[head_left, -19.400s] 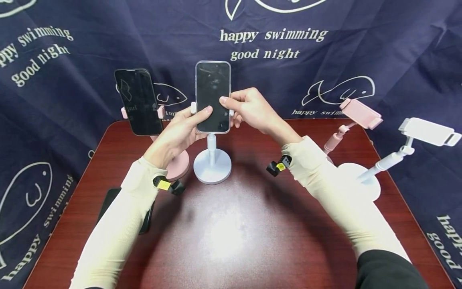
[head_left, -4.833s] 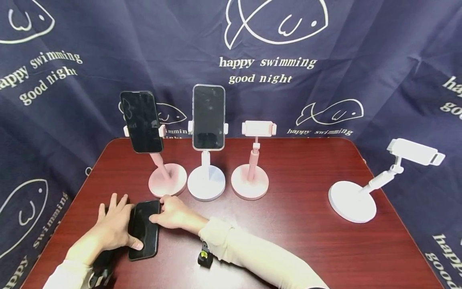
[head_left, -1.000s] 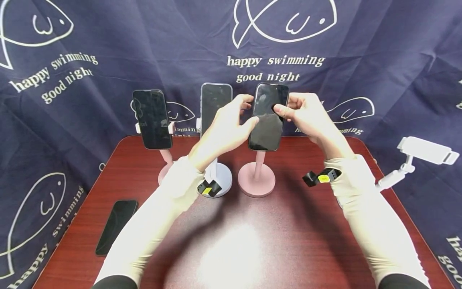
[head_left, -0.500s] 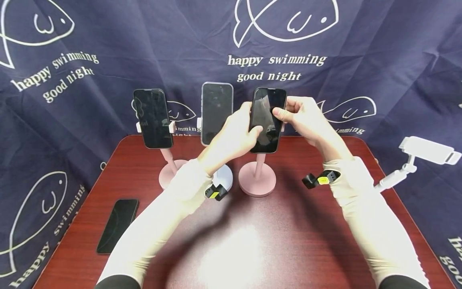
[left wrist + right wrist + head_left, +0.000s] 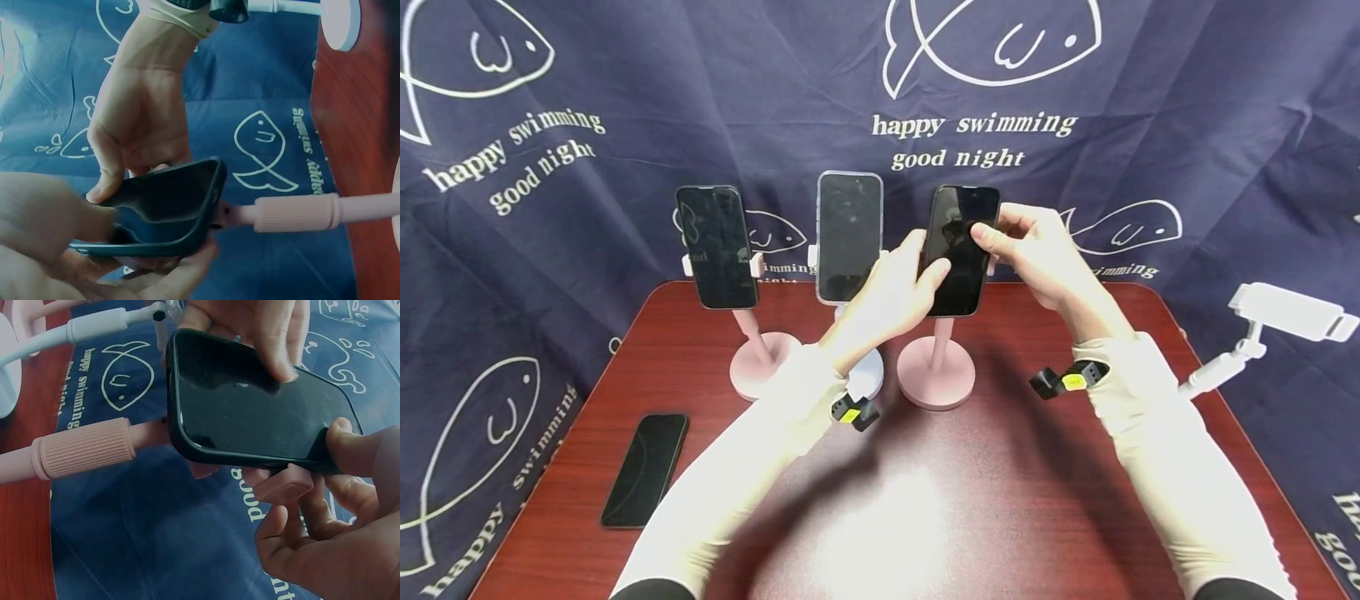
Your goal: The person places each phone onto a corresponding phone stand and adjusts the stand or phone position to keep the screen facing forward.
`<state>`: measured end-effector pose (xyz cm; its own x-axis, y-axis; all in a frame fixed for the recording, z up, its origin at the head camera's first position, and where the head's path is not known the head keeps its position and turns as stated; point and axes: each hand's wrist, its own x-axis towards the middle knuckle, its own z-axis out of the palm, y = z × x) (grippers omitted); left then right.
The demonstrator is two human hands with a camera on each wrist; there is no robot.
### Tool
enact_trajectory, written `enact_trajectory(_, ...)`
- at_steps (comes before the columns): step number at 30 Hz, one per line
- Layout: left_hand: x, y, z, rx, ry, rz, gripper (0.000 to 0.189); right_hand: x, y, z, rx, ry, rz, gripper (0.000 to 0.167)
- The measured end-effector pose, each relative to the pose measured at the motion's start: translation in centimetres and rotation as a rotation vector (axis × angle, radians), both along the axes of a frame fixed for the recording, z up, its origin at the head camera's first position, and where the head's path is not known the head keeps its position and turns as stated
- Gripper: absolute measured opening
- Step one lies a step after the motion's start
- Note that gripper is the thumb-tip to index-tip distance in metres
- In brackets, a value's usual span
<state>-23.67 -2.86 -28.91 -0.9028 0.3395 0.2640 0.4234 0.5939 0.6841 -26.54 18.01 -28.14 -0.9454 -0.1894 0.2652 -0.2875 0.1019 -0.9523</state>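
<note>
At the head of the right-hand pink stand (image 5: 942,333), we have the black phone (image 5: 962,250) upright, leaning slightly, between both hands. Our left hand (image 5: 895,287) grips its left edge, thumb on the glass; our right hand (image 5: 1045,254) pinches the opposite edge, fingers about the pink clamp arm (image 5: 287,484). To seat it well, we'd press lightly, draw that arm clear, square the phone, then let the arm close gently. Whether its back lies flush is hidden from us. We'd watch the round base (image 5: 936,383) for rocking on the tabletop (image 5: 1015,483), and avoid nudging the clear-cased phone (image 5: 850,225) just beside.
</note>
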Motion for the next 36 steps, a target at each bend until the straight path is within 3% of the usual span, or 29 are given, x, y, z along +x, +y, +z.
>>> enact_trajectory(4, 0.1, -0.2, -0.3, 0.105, -0.026, 0.010, 0.035, 0.5, -0.1, 0.3, -0.104, -0.081, 0.017, 0.010)
enact_trajectory(8, -0.3, -0.3, -0.6, 0.150, 0.003, 0.012, 0.034, 1.0, -0.1, 0.7, -0.104, -0.138, 0.003, 0.006)
enact_trajectory(11, -0.6, -0.3, -0.8, 0.209, -0.023, 0.008, 0.031, 1.2, 0.0, 0.9, -0.076, -0.159, 0.014, 0.007)
enact_trajectory(19, -0.8, 0.0, -0.8, 0.314, -0.160, -0.103, 0.029, 1.2, 0.5, 0.8, -0.092, -0.225, 0.028, 0.011)
enact_trajectory(23, -0.6, 0.1, -0.8, 0.506, -0.312, -0.145, 0.028, 1.2, 0.4, 0.9, 0.005, -0.196, -0.010, 0.007)
enact_trajectory(24, -0.5, 0.0, -0.9, 0.528, -0.322, -0.151, 0.028, 1.2, 0.4, 0.9, 0.035, -0.183, -0.019, 0.007)
enact_trajectory(27, -0.4, -0.1, -1.0, 0.473, -0.251, -0.156, 0.027, 1.3, 0.3, 1.0, 0.108, -0.146, -0.050, 0.009)
enact_trajectory(30, -0.4, 0.0, -1.2, 0.322, -0.105, -0.091, 0.022, 1.5, 0.1, 0.9, 0.161, -0.106, -0.082, 0.013)
enact_trajectory(36, -0.4, 0.4, -1.7, 0.390, -0.134, -0.065, 0.018, 2.3, 0.1, 0.2, 0.164, -0.140, -0.062, 0.027)
